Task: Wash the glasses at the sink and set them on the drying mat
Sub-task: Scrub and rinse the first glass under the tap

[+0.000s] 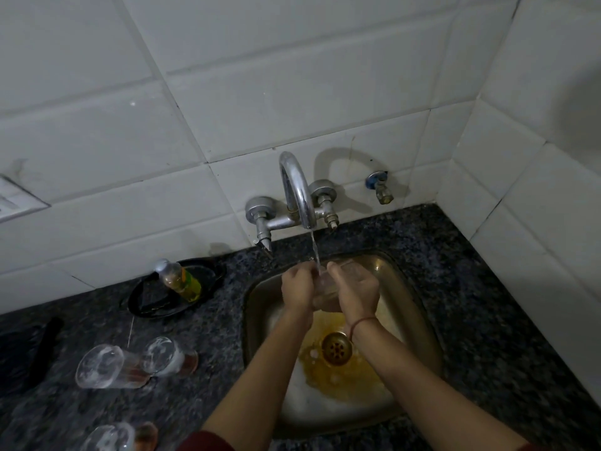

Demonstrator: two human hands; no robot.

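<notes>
Tap spout (297, 190) overhangs the sink (419, 307); soapy glasses (136, 361) seemingly crowd left counter.

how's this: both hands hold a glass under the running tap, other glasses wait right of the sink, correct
No: head view shows the other glasses left of the sink. Left hand and right hand hold the glass under the tap.

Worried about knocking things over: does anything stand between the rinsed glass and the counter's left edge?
Yes, left of the sink: a left glass and a right glass side by side, a third glass nearer, a bottle on a black plate behind.
</notes>
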